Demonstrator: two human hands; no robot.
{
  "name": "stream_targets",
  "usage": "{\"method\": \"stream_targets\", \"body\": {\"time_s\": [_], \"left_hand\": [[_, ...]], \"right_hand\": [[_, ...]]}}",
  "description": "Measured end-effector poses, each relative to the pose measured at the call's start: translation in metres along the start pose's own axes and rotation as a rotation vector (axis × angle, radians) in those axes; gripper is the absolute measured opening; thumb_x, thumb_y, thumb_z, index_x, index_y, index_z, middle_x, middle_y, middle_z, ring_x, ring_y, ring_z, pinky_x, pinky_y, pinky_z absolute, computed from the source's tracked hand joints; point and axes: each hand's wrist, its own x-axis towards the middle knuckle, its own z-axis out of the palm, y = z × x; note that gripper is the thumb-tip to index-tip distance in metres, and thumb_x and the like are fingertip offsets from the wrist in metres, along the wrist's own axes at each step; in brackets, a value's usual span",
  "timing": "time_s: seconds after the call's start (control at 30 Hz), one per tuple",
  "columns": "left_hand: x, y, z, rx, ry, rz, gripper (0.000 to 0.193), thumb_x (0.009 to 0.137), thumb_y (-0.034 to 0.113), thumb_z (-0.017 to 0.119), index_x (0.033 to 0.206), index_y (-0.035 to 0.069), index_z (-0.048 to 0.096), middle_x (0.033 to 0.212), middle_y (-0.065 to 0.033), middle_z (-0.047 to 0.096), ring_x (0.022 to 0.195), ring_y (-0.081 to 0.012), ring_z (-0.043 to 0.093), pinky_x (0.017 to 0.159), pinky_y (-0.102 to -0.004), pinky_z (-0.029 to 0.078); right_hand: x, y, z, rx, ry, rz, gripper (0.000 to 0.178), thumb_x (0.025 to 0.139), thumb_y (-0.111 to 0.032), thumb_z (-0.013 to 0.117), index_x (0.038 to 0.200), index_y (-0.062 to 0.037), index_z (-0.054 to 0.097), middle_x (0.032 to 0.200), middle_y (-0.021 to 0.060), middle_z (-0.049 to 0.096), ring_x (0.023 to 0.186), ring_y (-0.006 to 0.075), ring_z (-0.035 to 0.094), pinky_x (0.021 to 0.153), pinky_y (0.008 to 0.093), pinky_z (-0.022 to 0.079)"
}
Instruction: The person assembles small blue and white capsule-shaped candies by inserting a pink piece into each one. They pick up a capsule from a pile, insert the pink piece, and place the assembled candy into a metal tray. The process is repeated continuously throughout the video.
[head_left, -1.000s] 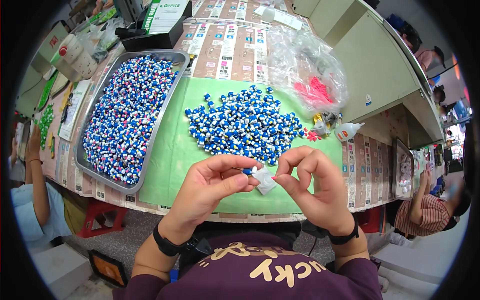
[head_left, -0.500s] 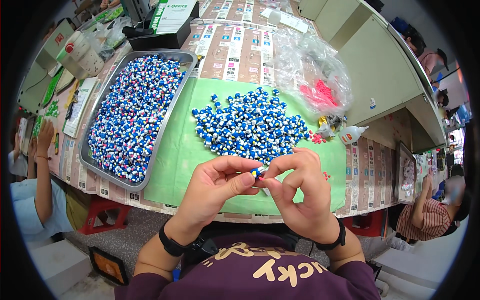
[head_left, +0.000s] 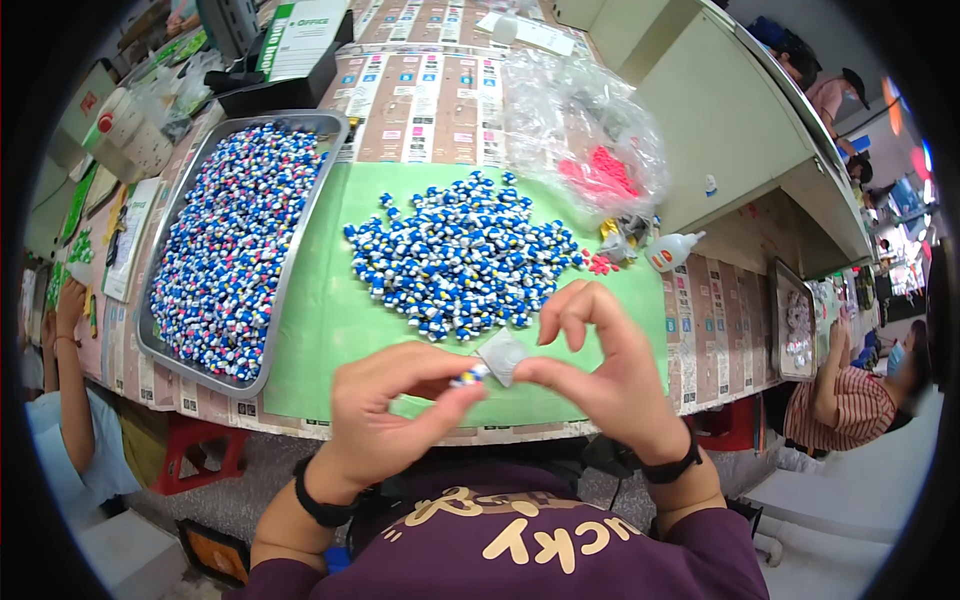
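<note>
Between thumb and fingers, my left hand (head_left: 395, 400) pinches a small blue and white figurine (head_left: 468, 377) with a bit of yellow on it. My right hand (head_left: 605, 375) is just to the right of it with thumb and fingers apart, and nothing shows between them. Behind its thumb tip lies a small greyish-white square (head_left: 502, 355) on the green cloth (head_left: 315, 340). I cannot tell whether the thumb touches the square. Beyond both hands spreads a loose pile of similar blue and white figurines (head_left: 455, 255).
A metal tray (head_left: 283, 290) full of figurines with pink bits stands at the left. At the right are a clear plastic bag with pink pieces (head_left: 605, 172), loose pink pieces (head_left: 600, 264), a white squeeze bottle (head_left: 673, 250) and a cabinet (head_left: 740, 130). Other people sit at both sides.
My hands have moved apart. The right hand has opened away from the figurine, while the left keeps it and has turned it. The square between them shows more fully. The whole view has shifted.
</note>
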Motion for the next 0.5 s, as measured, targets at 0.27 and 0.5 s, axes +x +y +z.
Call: {"method": "stream_targets", "body": {"time_s": [0.27, 0.5], "left_hand": [[-0.007, -0.017, -0.114, 0.324, 0.606, -0.106, 0.014, 0.092, 0.002, 0.065, 0.104, -0.003, 0.068, 0.090, -0.0070, 0.069, 0.079, -0.0123, 0.068, 0.070, -0.0227, 0.056], [0.007, -0.026, -0.124, 1.027, 0.493, -0.034, 0.022, 0.085, 0.004, 0.071, 0.106, 0.003, 0.068, 0.087, -0.0044, 0.057, 0.068, -0.0124, 0.053, 0.057, -0.0246, 0.042]], "right_hand": [[-0.022, 0.063, -0.089, -0.491, -0.047, 0.226, 0.015, 0.078, 0.007, 0.065, 0.080, 0.0000, 0.052, 0.073, 0.0116, 0.059, 0.071, 0.0247, 0.061, 0.068, 0.0329, 0.049], [-0.029, 0.079, -0.075, -0.615, -0.121, 0.233, 0.013, 0.072, 0.009, 0.058, 0.073, -0.0008, 0.050, 0.067, 0.0128, 0.058, 0.067, 0.0338, 0.061, 0.062, 0.0417, 0.047]]}}
